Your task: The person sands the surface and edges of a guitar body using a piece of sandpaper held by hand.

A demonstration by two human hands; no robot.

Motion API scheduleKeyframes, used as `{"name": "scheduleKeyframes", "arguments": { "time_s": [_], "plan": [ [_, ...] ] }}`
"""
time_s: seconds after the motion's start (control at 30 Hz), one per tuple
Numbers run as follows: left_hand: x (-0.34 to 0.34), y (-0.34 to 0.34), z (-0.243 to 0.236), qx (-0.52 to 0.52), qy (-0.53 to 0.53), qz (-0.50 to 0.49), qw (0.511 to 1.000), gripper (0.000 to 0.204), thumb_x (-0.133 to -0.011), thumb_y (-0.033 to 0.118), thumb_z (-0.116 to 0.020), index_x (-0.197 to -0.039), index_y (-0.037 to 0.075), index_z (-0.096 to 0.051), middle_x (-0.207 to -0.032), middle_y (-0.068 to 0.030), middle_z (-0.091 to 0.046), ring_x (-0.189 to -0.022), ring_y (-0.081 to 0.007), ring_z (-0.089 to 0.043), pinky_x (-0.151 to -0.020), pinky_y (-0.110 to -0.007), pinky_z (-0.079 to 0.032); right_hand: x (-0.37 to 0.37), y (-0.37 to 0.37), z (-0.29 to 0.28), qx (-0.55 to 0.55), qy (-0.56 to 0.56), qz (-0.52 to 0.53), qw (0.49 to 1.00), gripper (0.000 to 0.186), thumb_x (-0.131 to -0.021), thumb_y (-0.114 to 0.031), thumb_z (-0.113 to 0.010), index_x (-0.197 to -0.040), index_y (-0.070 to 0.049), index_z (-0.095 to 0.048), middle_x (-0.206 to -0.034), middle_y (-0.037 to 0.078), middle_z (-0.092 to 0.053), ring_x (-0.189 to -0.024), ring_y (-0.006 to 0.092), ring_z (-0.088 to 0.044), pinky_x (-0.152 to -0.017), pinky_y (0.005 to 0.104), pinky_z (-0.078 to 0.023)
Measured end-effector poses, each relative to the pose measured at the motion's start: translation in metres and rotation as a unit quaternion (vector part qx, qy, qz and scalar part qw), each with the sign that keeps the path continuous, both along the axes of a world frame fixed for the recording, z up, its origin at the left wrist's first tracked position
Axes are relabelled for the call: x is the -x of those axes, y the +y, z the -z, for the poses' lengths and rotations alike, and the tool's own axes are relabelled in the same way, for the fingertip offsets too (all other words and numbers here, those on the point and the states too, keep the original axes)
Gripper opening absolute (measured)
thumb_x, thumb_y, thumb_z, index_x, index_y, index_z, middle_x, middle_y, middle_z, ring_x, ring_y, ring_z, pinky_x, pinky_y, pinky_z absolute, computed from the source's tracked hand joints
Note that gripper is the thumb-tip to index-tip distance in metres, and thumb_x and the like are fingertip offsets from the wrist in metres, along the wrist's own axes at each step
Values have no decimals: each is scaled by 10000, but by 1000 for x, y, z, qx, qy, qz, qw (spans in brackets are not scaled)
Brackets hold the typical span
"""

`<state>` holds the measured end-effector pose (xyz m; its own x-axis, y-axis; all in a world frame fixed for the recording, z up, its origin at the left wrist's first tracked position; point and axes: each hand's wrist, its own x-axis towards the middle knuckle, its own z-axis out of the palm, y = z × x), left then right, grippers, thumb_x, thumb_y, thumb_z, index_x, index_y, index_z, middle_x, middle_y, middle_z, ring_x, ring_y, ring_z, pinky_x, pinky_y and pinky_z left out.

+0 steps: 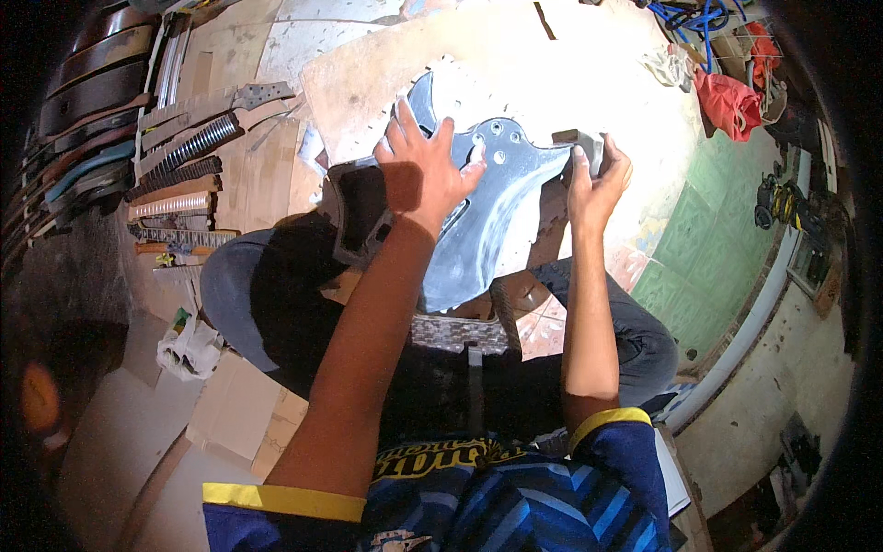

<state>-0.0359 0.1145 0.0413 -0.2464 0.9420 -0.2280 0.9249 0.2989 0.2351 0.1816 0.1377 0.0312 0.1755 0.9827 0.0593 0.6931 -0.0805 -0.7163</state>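
A grey guitar body (483, 235) with a long horn, a shorter horn and several round holes lies in front of me above my lap. My left hand (421, 170) rests on its upper left part with fingers spread over the surface. My right hand (596, 179) grips a small grey block (575, 138) at the tip of the right horn, thumb against its near side. Whitish dust or smears mark the body and my fingers. A dark frame-like piece (359, 230) shows beneath the body's left side.
Dark guitar bodies (92, 83), loose necks and metal strips (189, 147) lie along the left. A white bundle (189, 345) sits on cardboard at lower left. Blue cables (699, 23), red cloth (727, 101) and a coiled black-yellow cord (782, 198) are at right.
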Motion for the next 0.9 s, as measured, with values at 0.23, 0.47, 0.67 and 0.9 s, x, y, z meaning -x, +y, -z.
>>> {"name": "scheduleKeyframes", "arguments": {
  "time_s": [0.23,0.47,0.67,0.9],
  "plan": [
    [4,1,1,-7,21,6,1000,696,-785,570,-738,-1353,184,-622,-1568,-331,-297,-1373,-435,-407,-1040,-573,-378,-7,-60,29,-43,-94,-161,982,514,-791,-120,-667,-1263,56,-569,-1180,292,-531,-1144,466,-487,-1024,545,-372],
    [-2,4,-2,24,12,9,1000,732,-767,554,-750,-1371,166,-603,-1557,-339,-296,-1388,-439,-396,-1053,-587,-376,-13,-57,42,-46,-116,-128,984,472,-878,-183,-720,-1270,38,-579,-1257,308,-517,-1193,434,-480,-1046,539,-354],
    [0,0,1,-11,11,11,1000,730,-762,525,-768,-1368,154,-604,-1549,-351,-300,-1380,-453,-398,-1041,-589,-381,-22,34,8,-49,14,13,999,503,-924,-294,-719,-1237,72,-573,-1156,255,-578,-1096,378,-537,-988,453,-400],
    [2,-1,4,-24,21,12,999,709,-764,518,-771,-1344,139,-619,-1529,-359,-336,-1359,-455,-421,-1037,-576,-388,-17,-33,32,-82,-106,-165,977,415,-894,-185,-674,-1237,28,-579,-1203,302,-541,-1136,442,-506,-1042,556,-352]
  ]
}}
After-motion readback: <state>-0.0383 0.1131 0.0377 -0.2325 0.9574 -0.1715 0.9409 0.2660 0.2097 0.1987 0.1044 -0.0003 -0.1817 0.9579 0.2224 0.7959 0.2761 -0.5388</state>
